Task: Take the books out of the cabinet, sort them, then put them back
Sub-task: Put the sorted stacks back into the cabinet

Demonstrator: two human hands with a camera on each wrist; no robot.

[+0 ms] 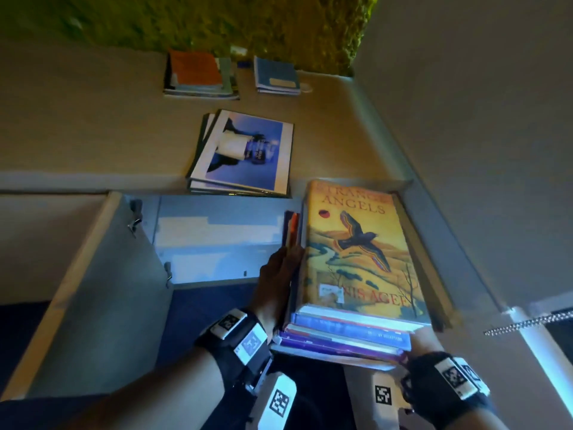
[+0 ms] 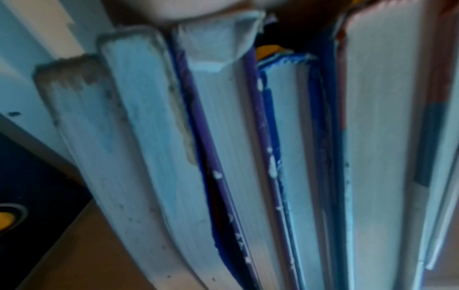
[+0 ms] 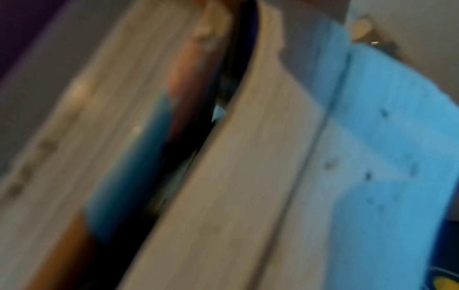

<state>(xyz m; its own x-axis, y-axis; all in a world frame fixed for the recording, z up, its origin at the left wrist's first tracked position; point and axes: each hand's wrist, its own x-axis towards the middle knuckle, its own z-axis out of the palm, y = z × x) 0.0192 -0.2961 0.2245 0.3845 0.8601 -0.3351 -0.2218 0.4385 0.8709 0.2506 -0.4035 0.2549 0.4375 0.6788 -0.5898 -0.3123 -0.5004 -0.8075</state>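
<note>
A stack of several books (image 1: pixel 356 252) is held at the right side of the open cabinet (image 1: pixel 217 237), topped by a yellow hardback with a bird on its cover. My left hand (image 1: pixel 279 274) presses flat, fingers straight, against the stack's left side. My right hand (image 1: pixel 423 341) is at the near right corner, with its fingers hidden under the books. The left wrist view shows the books' page edges (image 2: pixel 223 157) close up. The right wrist view is blurred, with page edges (image 3: pixel 223 176) filling it.
On the cabinet top lie a pile of magazines (image 1: pixel 245 150), an orange-topped pile (image 1: pixel 198 74) and a blue pile (image 1: pixel 276 76). The cabinet door (image 1: pixel 93 290) stands open at the left. A wall (image 1: pixel 465 119) runs close along the right.
</note>
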